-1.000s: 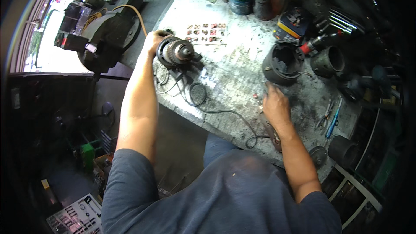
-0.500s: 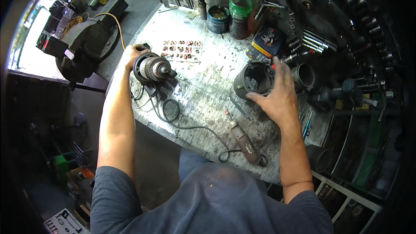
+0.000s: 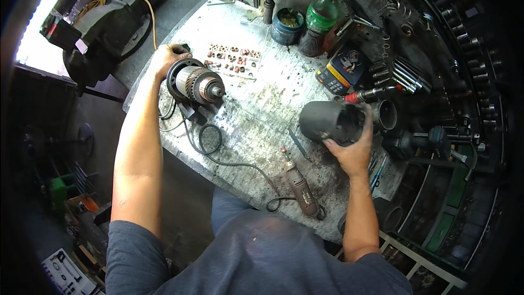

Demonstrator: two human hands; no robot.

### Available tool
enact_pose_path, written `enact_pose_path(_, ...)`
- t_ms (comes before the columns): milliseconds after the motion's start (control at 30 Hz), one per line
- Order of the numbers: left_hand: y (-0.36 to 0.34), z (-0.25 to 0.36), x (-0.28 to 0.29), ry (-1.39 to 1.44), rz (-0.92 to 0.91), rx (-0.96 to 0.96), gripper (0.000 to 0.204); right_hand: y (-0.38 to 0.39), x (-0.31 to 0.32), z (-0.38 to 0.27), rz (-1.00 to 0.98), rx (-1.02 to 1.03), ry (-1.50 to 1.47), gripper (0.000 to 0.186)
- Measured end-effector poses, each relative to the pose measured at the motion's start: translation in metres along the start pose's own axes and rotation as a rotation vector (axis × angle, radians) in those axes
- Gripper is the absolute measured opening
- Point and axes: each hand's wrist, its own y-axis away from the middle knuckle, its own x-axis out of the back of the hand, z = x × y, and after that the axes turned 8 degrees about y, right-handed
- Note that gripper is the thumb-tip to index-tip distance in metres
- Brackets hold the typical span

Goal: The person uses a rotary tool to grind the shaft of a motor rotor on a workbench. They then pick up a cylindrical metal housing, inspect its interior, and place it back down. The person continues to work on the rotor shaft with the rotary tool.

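My left hand grips the back of a ribbed steel rotor part with a dark ring, at the left of the bench. My right hand is closed round the open end of a dark cylindrical housing, which is tipped on its side. A brown rotary tool lies below the housing with its cable curling leftward. A dark flat strip lies beside it. Behind the rotor sits a tray of small coppery fittings.
A vise stands left of the worn bench. At the back are a blue tub, a green bottle and a dark tin. Another cylinder, a power tool and sockets are at the right.
My right hand moved from near the rotary tool up to the housing, took hold of it and tipped it from upright onto its side. My left hand still holds the rotor.
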Motion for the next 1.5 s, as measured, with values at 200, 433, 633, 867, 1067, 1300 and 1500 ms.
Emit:
enact_pose_path(200, -0.005, -0.009, 0.002, 0.028, -0.026, 0.015, 0.032, 0.053, 0.03, 0.055, 0.008, -0.161, -0.407, 0.154)
enact_pose_path(433, -0.004, -0.009, 0.002, 0.065, -0.027, -0.007, 0.026, 0.103, 0.031, 0.093, 0.023, -0.186, -0.152, 0.166)
enact_pose_path(633, -0.005, -0.013, 0.0, 0.087, -0.023, 0.033, 0.026, 0.105, 0.035, 0.108, -0.019, -0.15, -0.027, 0.169)
enact_pose_path(867, -0.003, -0.015, 0.0, 0.159, -0.02, 0.09, 0.026, 0.11, 0.035, 0.125, -0.006, -0.127, 0.041, 0.174)
enact_pose_path(1067, -0.007, -0.025, 0.001, 0.187, -0.04, 0.107, 0.019, 0.112, 0.04, 0.128, -0.022, -0.172, 0.068, 0.175)
enact_pose_path(1300, -0.018, -0.05, 0.001, 0.188, -0.038, 0.053, 0.026, 0.105, 0.039, 0.102, -0.002, -0.246, -0.08, 0.178)
enact_pose_path(1500, -0.01, -0.049, 0.001, 0.282, -0.02, 0.066, 0.019, 0.087, 0.045, 0.074, -0.059, -0.194, 0.019, 0.166)
